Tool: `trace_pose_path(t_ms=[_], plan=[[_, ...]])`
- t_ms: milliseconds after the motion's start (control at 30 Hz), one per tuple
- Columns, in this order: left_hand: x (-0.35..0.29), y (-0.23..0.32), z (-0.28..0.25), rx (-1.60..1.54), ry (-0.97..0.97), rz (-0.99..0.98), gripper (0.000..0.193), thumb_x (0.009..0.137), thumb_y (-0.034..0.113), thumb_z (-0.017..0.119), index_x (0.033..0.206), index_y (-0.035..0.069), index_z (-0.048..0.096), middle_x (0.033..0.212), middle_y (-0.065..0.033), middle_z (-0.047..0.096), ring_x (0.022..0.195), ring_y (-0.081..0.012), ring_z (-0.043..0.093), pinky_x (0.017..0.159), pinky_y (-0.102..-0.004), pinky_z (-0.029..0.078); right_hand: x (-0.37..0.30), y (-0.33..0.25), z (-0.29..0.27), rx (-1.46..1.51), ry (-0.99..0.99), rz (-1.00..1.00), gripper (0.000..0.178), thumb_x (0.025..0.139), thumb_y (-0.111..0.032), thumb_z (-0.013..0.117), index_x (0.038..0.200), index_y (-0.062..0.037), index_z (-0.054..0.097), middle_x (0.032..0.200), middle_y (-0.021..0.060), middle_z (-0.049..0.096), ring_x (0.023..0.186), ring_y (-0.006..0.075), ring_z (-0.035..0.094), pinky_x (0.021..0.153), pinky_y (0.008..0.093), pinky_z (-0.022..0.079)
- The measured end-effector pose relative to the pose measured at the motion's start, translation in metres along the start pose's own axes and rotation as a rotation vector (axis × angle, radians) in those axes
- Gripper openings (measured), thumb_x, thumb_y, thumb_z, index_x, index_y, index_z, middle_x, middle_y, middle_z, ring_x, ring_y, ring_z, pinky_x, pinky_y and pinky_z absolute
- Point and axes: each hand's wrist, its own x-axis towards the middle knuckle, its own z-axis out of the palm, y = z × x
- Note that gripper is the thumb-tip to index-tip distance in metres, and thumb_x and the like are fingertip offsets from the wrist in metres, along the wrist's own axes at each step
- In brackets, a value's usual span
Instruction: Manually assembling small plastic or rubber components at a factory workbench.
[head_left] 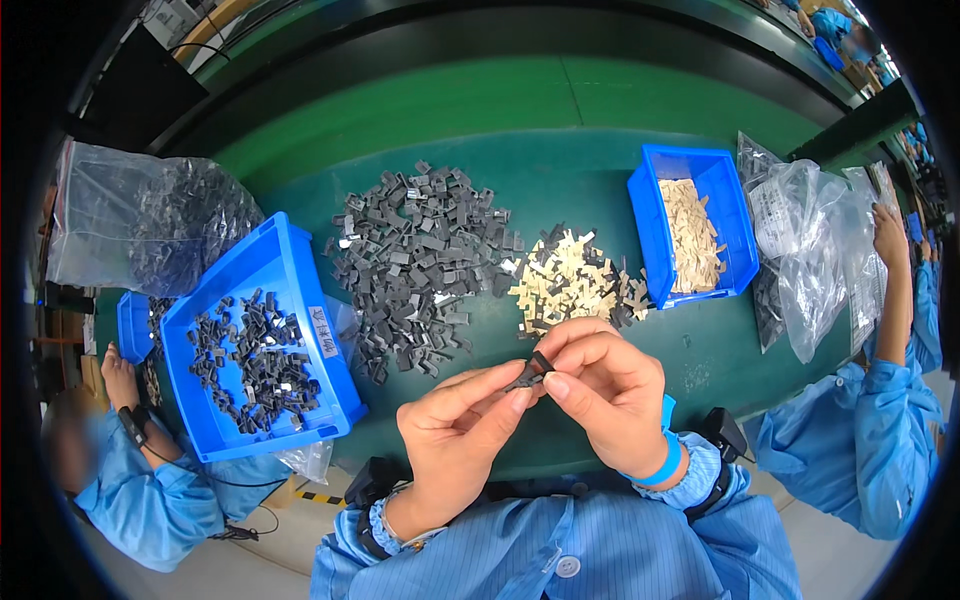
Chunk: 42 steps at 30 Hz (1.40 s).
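Observation:
My left hand point(462, 428) and my right hand point(608, 392) meet in front of me, both pinching a small black plastic part point(533, 372). The fingertips cover much of it, so its full shape is hidden. Just beyond my right hand lies a heap of small cream-coloured pieces point(572, 285) with dark bits among them. Left of that spreads a larger pile of black plastic clips point(415, 255). A blue wristband point(660, 462) circles my right wrist.
At left stands a blue bin point(290, 250) of small black parts, beside a clear bag point(110, 215) of dark parts. A smaller blue bin point(735, 200) at right holds tan pieces, next to plastic bags point(805, 240). Co-workers in blue sit on both sides of the green table point(600, 165).

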Motion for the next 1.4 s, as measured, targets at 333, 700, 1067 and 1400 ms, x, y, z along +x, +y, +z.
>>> trace_pose_path(t_ms=[333, 700, 1067, 1400], plan=[[-0.0007, 0.0026, 0.0005, 0.107, 0.015, 0.032, 0.026, 0.075, -0.008, 0.061, 0.1, -0.004, 0.061, 0.094, -0.0144, 0.062, 0.082, -0.0142, 0.061, 0.071, -0.0222, 0.049, -0.0005, 0.0, 0.0015, 0.012, 0.0, 0.051, 0.005, 0.08, 0.007, 0.054, 0.085, 0.0068, 0.053, 0.099, 0.0135, 0.049, 0.084, 0.0163, 0.056, 0.073, 0.0301, 0.052], [-0.0008, 0.0049, 0.0019, 0.185, 0.026, 0.063, 0.025, 0.074, -0.008, 0.063, 0.098, -0.002, 0.063, 0.093, -0.0124, 0.062, 0.077, -0.0099, 0.058, 0.065, -0.0192, 0.048, -0.0022, -0.0003, 0.0032, -0.064, 0.028, 0.038, 0.007, 0.077, 0.008, 0.058, 0.082, 0.0042, 0.056, 0.098, 0.0119, 0.051, 0.087, 0.0135, 0.053, 0.075, 0.0258, 0.046], [-0.0015, 0.0035, 0.0018, 0.148, 0.017, 0.058, 0.025, 0.074, -0.007, 0.063, 0.098, -0.002, 0.063, 0.092, -0.0133, 0.063, 0.077, -0.0109, 0.059, 0.066, -0.0205, 0.048, -0.0016, 0.0006, 0.0033, -0.127, 0.02, -0.03, 0.009, 0.074, 0.009, 0.059, 0.081, 0.003, 0.056, 0.097, 0.0119, 0.052, 0.088, 0.0143, 0.052, 0.076, 0.0266, 0.045], [0.0005, -0.0006, 0.0018, -0.037, 0.008, -0.044, 0.026, 0.074, -0.007, 0.063, 0.099, -0.001, 0.062, 0.093, -0.0143, 0.063, 0.079, -0.0147, 0.061, 0.07, -0.0236, 0.05, -0.0011, -0.0029, 0.001, 0.196, 0.048, 0.141, 0.008, 0.077, 0.01, 0.055, 0.082, 0.0041, 0.055, 0.097, 0.0127, 0.052, 0.088, 0.0154, 0.053, 0.076, 0.0274, 0.048]])
